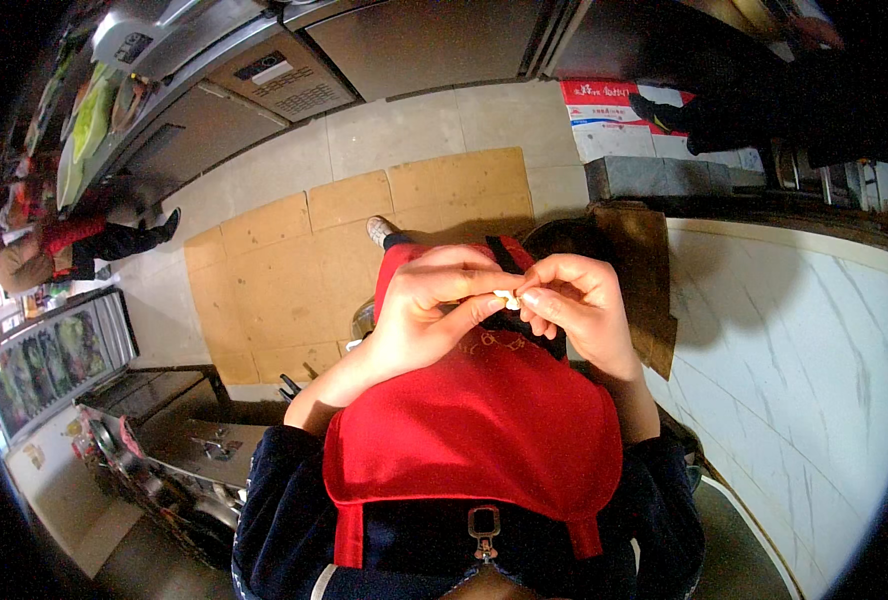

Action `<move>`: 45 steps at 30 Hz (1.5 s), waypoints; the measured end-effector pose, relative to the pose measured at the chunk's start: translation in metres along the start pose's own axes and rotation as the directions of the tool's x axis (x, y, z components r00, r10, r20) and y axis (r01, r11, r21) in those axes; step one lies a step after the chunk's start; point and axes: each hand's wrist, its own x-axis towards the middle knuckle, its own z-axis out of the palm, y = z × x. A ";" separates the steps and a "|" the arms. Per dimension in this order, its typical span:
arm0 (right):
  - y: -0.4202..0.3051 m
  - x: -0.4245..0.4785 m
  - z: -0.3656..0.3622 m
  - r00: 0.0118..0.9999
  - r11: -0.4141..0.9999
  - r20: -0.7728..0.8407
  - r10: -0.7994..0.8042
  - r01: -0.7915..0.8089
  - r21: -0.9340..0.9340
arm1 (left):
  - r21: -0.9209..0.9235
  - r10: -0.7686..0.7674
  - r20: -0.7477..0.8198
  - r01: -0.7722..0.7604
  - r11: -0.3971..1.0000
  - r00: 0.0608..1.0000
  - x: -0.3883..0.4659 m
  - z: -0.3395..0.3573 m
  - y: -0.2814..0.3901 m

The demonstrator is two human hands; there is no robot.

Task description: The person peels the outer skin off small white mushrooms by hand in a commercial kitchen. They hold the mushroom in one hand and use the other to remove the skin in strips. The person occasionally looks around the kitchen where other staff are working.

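Observation:
Just above the lap of my red apron [459,420], both hands meet at a small white piece [507,300], perhaps a garlic clove; it is too small to be sure. My left hand [440,296] pinches it from the left between thumb and forefinger. From the other side, the thumb and fingertips of my right hand [579,304] grip its right end, the other fingers curled below. The fingers hide part of the piece. Behind my hands, gold lettering shows on the apron.
Flattened cardboard [279,277] covers the tiled floor. Stainless steel cabinets [429,49] line the far side. A person [61,251] is at the left, near a glass-fronted display [61,352]. A red and white carton [609,120] lies upper right; a marbled wall panel [774,360] stands close on my right.

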 end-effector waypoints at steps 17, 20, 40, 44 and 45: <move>0.001 -0.005 0.008 0.999 0.997 0.024 -0.034 0.032 0.077 | -0.075 -0.048 -0.025 0.046 0.996 0.999 -0.007 -0.004 0.003; 0.000 -0.005 0.010 0.999 0.999 0.014 -0.030 0.029 0.038 | -0.043 -0.036 -0.033 0.035 0.998 0.999 -0.010 -0.003 0.003; -0.033 -0.020 0.013 0.862 0.851 0.032 -0.505 0.504 -0.146 | -0.098 -0.048 -0.136 0.035 0.995 0.990 -0.009 -0.008 0.006; -0.073 -0.035 0.042 0.531 0.571 0.231 -0.815 0.805 0.163 | -0.105 -0.005 -0.158 -0.011 0.994 0.987 -0.007 -0.002 0.005; -0.079 -0.039 0.059 0.479 0.503 0.154 -0.864 0.830 0.242 | -0.167 -0.030 -0.170 0.001 0.986 0.985 -0.008 -0.002 0.005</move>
